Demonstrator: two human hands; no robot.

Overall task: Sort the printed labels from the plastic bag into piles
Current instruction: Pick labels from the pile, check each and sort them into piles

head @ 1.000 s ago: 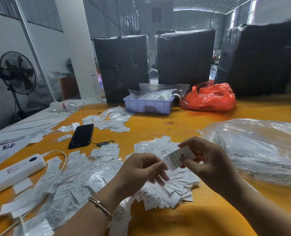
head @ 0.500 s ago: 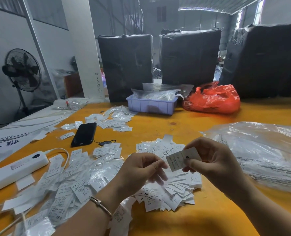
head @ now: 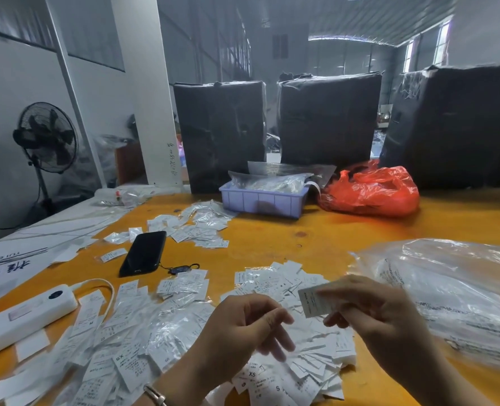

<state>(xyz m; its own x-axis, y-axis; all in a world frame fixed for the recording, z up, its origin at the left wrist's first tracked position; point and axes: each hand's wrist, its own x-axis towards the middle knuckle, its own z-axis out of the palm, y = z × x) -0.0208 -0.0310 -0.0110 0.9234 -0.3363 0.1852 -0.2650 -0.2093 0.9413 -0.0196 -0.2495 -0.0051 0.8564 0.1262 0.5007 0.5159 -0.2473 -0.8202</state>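
Since 1 s ago: left hand (head: 242,326) drawn away from label (head: 313,301), fingers curled, holding nothing. Right hand (head: 371,315) pinching it above pile (head: 286,288); small white slip w/ fine print, blurred.

One white printed label (head: 313,301) is held up above the table, tilted, its print too blurred to read. Beneath it lies a loose heap of white labels (head: 301,364), some marked XS or S. To the left, a wider scatter of labels in clear sleeves (head: 120,341) overlaps untidily. A smaller pile (head: 184,284) lies just beyond, another (head: 197,227) farther back. The clear plastic bag (head: 453,294) lies crumpled on the right, printed sheets visible inside.
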